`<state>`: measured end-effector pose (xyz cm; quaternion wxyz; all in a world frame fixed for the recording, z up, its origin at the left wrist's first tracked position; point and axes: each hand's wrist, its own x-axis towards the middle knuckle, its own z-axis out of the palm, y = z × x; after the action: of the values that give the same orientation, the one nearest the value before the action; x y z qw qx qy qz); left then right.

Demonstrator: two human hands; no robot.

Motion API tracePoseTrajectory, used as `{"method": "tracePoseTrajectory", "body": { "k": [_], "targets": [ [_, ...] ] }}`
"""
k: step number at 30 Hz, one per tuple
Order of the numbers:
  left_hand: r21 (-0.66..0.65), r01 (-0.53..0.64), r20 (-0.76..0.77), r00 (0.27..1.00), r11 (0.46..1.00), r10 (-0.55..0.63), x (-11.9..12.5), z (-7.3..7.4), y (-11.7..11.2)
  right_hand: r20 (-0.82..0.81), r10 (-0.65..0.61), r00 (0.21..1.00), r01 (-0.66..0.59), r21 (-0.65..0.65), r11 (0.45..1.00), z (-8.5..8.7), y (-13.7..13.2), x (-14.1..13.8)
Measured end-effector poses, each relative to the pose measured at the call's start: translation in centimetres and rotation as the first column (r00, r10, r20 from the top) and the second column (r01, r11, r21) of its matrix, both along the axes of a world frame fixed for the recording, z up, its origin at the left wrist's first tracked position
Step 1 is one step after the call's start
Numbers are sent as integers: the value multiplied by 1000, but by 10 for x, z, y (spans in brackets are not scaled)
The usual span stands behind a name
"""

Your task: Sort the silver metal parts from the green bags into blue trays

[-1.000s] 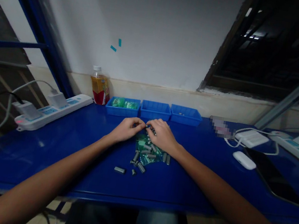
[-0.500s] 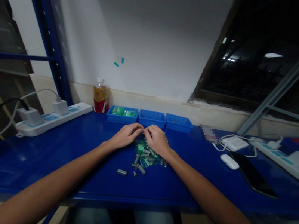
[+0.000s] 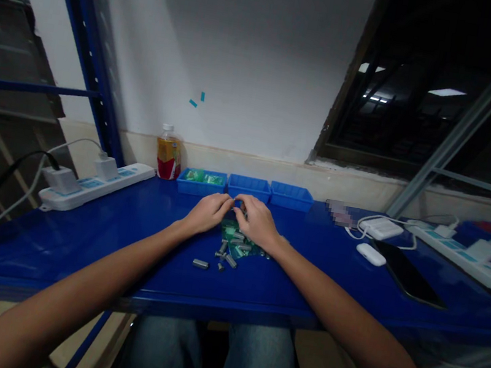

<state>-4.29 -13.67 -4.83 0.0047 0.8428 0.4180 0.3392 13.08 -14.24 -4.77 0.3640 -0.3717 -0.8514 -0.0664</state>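
My left hand (image 3: 209, 211) and my right hand (image 3: 259, 218) meet fingertip to fingertip over the middle of the blue table. On the left, thumb and fingers are pinched together; on the right they curl inward. Whatever small piece lies at the fingertips is too small to name. Below them, several grey metal cylinders (image 3: 230, 260) and small screw-like pieces (image 3: 220, 266) are heaped on and around a green plastic bag (image 3: 231, 230). One cylinder (image 3: 200, 264) lies apart, nearer the front edge. My right hand hides part of the heap.
Three blue bins stand behind my hands: the left bin (image 3: 200, 189) contains green packets, beside a middle bin (image 3: 250, 183) and a right bin (image 3: 292, 201). A drink bottle (image 3: 168, 156) and power strip (image 3: 86, 187) are left. At right lie a phone (image 3: 408, 273) and white case (image 3: 371, 254).
The view has shifted slightly, so the table sits higher in the picture. My right thumb and forefinger show a wider gap; both hands stay together over the heap.
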Motion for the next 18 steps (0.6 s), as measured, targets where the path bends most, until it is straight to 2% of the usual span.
{"method": "tracePoseTrajectory", "body": {
  "k": [4, 10, 12, 14, 16, 18],
  "targets": [
    [-29, 27, -29, 999, 999, -28, 1, -3, 2, 110, 16, 994, -24, 72, 997, -1, 2, 2],
    [-77, 72, -90, 993, 994, -79, 1, -7, 3, 87, 17, 996, -21, 50, 998, -1, 17, 8],
    [-76, 72, -129, 988, 994, -81, 1, -10, 6, 28, -47, 999, 46, 48, 998, 2, 31, 20],
    [-70, 54, -165, 984, 996, -65, -1, -12, 14, -69, -166, 984, 169, 40, 985, 4, 48, 37],
    [-67, 29, -194, 980, 997, -42, -2, -13, 25, -174, -300, 938, 307, 17, 952, 6, 64, 58],
    [-80, 27, -230, 972, 996, -45, -3, -12, 36, -247, -384, 889, 394, -12, 919, 8, 77, 76]
  ]
}}
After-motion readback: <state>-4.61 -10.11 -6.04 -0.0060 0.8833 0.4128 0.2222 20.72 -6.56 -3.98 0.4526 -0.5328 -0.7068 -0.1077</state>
